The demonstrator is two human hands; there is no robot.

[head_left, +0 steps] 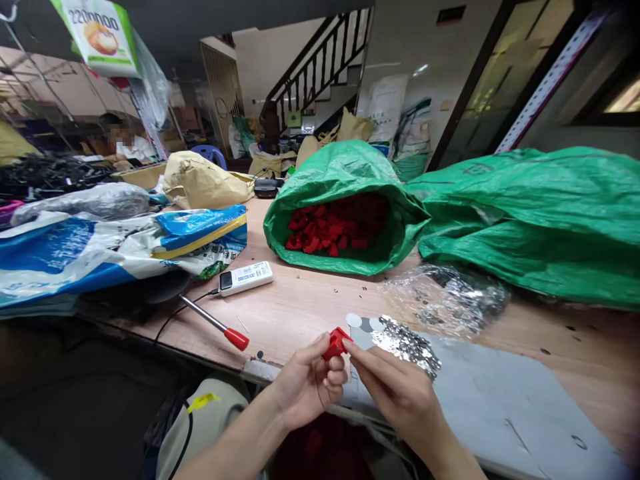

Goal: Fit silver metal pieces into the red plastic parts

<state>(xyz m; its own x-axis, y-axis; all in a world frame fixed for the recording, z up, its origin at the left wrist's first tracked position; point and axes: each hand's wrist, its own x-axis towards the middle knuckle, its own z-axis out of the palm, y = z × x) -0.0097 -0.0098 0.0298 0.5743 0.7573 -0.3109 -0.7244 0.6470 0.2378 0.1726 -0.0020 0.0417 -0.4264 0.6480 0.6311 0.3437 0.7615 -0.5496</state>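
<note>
My left hand [314, 385] is closed around a small red plastic part [337, 343], pinched between thumb and curled fingers above the table's front edge. From the right, my right hand [395, 387] reaches in with its fingers together, their tips touching the part's right side. Whatever those fingertips may hold is hidden. Just behind my right hand lies a pile of small shiny metal pieces [407, 345] on a grey sheet [500, 393]. Similar red parts [325, 230] fill an open green woven sack [350, 167] farther back.
A lever with a red grip [236, 339] sticks out at left, near a white handheld device [245, 277] with a cable. A clear bag of metal pieces [450, 300] lies right, before another green sack [540, 220]. Blue-white packaging [100, 257] covers the left; a person sits far left.
</note>
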